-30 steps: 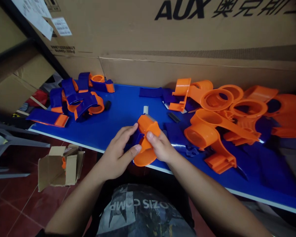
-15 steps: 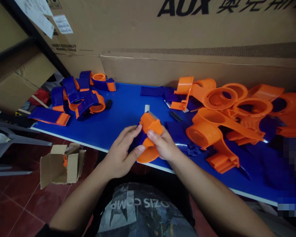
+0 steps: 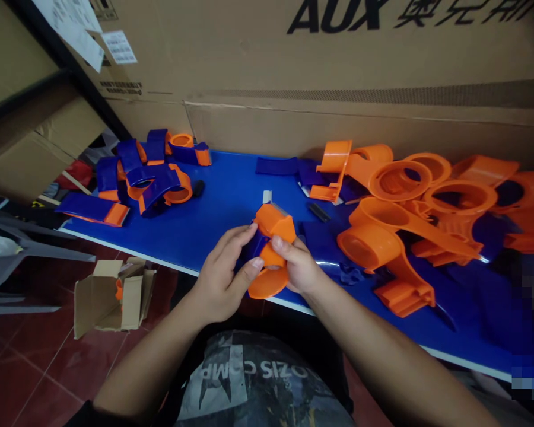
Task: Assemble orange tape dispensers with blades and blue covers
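Observation:
Both hands hold an orange tape dispenser [image 3: 272, 220] over the table's front edge, its ring toward my body. My left hand [image 3: 220, 276] grips it from the left, thumb near the ring and fingers against a dark blue plastic piece [image 3: 254, 248] at the dispenser's side. On the right, my right hand [image 3: 301, 264] is wrapped round the dispenser, with its thumb pressed on the orange body. A small pale grey tab [image 3: 267, 196] shows just beyond the dispenser's far end. The left fingers partly hide the blue piece.
Orange dispenser frames [image 3: 400, 181] pile up at right, with blue plastic sheets [image 3: 323, 240] around them. Blue-covered dispensers [image 3: 153, 172] lie at left. A black piece [image 3: 319, 212] rests mid-table. Behind stands a large cardboard box [image 3: 249, 71]; an open carton [image 3: 86, 305] is on the floor.
The view has shifted slightly. More of the blue piece shows between my left fingers and the orange body. Both hands keep hold of the dispenser.

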`<action>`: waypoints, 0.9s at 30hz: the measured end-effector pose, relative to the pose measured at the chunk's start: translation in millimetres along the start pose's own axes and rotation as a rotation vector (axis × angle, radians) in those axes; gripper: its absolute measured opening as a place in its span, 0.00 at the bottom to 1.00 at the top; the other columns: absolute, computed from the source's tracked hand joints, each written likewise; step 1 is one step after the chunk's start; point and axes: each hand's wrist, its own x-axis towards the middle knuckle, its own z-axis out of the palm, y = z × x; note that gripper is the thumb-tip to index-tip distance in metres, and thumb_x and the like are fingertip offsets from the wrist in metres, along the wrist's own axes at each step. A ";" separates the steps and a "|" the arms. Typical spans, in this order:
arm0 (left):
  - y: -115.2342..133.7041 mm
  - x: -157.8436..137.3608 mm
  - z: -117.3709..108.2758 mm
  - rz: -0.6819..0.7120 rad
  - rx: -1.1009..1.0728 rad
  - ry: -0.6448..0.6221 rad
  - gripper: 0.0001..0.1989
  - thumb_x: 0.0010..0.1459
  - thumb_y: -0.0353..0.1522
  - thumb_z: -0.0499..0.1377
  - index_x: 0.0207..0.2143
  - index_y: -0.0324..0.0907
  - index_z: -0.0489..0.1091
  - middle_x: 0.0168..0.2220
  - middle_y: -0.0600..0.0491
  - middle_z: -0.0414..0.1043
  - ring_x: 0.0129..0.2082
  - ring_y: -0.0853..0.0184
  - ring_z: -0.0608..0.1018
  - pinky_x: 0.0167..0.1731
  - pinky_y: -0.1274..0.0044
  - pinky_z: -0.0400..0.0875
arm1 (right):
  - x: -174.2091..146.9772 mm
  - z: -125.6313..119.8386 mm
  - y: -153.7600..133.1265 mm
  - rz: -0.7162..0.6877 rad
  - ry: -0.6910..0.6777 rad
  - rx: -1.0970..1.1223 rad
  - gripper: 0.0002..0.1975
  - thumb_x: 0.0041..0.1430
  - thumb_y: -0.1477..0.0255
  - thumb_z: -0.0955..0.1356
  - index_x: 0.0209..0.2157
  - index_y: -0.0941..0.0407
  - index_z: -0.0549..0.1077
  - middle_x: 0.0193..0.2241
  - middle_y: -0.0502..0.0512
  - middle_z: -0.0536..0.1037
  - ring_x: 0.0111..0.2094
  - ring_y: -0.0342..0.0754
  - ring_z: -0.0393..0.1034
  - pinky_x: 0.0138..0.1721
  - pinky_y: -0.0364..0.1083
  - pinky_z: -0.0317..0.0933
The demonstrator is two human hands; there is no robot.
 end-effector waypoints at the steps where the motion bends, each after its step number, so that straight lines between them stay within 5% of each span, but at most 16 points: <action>1: 0.3 -0.3 0.0 0.009 0.018 0.000 0.31 0.73 0.36 0.59 0.75 0.49 0.57 0.69 0.42 0.67 0.69 0.55 0.71 0.67 0.57 0.70 | -0.3 0.2 -0.2 -0.003 0.002 -0.002 0.26 0.49 0.48 0.80 0.40 0.52 0.77 0.26 0.49 0.74 0.31 0.51 0.72 0.30 0.48 0.67; 10: -0.5 -5.6 -0.6 0.074 0.136 -0.002 0.31 0.73 0.38 0.58 0.75 0.49 0.55 0.70 0.40 0.65 0.70 0.53 0.70 0.67 0.54 0.70 | -0.4 -0.5 0.3 -0.027 -0.033 -0.100 0.29 0.50 0.41 0.76 0.38 0.52 0.78 0.27 0.53 0.77 0.34 0.55 0.75 0.31 0.51 0.69; 21: -4.1 -4.7 -0.8 0.193 0.174 0.010 0.33 0.74 0.39 0.56 0.77 0.50 0.52 0.68 0.37 0.63 0.67 0.52 0.72 0.64 0.55 0.73 | -3.9 0.7 3.5 -0.016 -0.034 -0.052 0.31 0.49 0.45 0.78 0.46 0.52 0.80 0.32 0.55 0.81 0.35 0.55 0.77 0.34 0.52 0.72; 27: -8.8 -6.4 0.0 0.200 0.204 0.004 0.35 0.73 0.40 0.58 0.77 0.52 0.51 0.68 0.38 0.63 0.66 0.50 0.72 0.62 0.54 0.75 | -4.9 0.7 4.5 0.006 -0.030 -0.014 0.28 0.47 0.46 0.80 0.39 0.52 0.80 0.30 0.54 0.81 0.35 0.55 0.77 0.34 0.50 0.72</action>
